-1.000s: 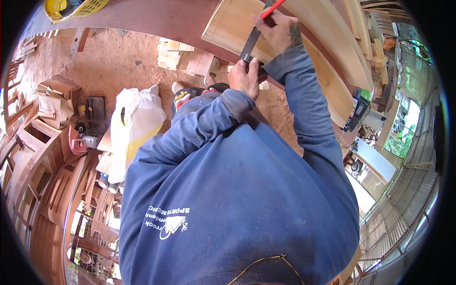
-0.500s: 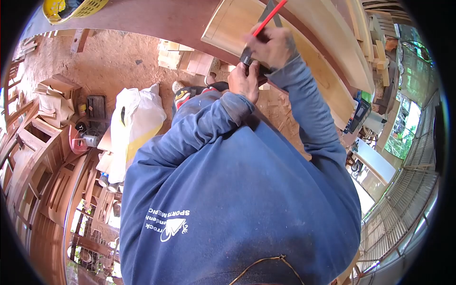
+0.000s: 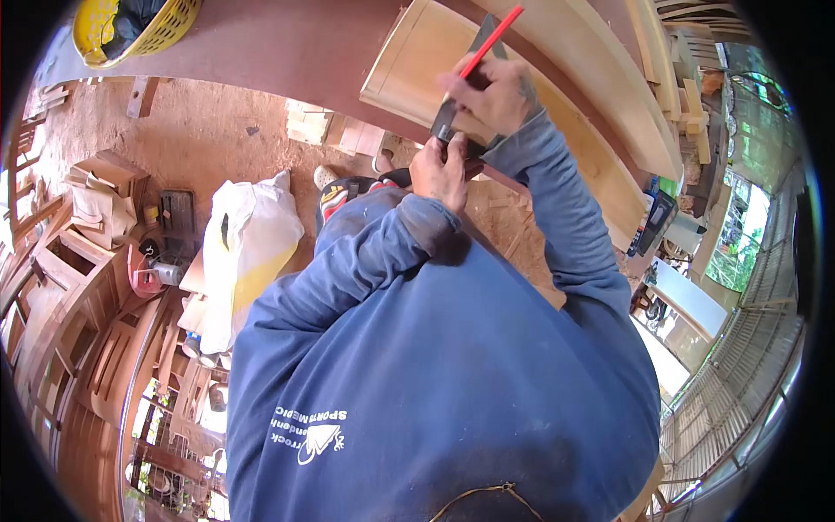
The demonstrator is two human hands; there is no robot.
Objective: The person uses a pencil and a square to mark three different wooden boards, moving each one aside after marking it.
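A dark flat tool with a triangular blade, like a square (image 3: 445,119), lies across the near edge of a pale wooden board (image 3: 426,52). My left hand (image 3: 440,172) pinches the lower end of this tool at the board's edge. Above and to the right, my right hand (image 3: 497,100) is closed round a red pencil (image 3: 492,40), which slants up to the right over the board. Motion blurs the right fingers, and the pencil's lower end is hidden by them.
The boards rest on a brown table (image 3: 287,52). A yellow basket (image 3: 178,26) stands at upper left. Longer planks (image 3: 600,70) lie at right, near a black tool case (image 3: 654,222). A white sack (image 3: 254,252) and wooden furniture parts are on the left.
The view has shifted slightly, showing more of the basket. The right hand has moved a little left and down with the red pencil, and the left hand still holds the dark tool.
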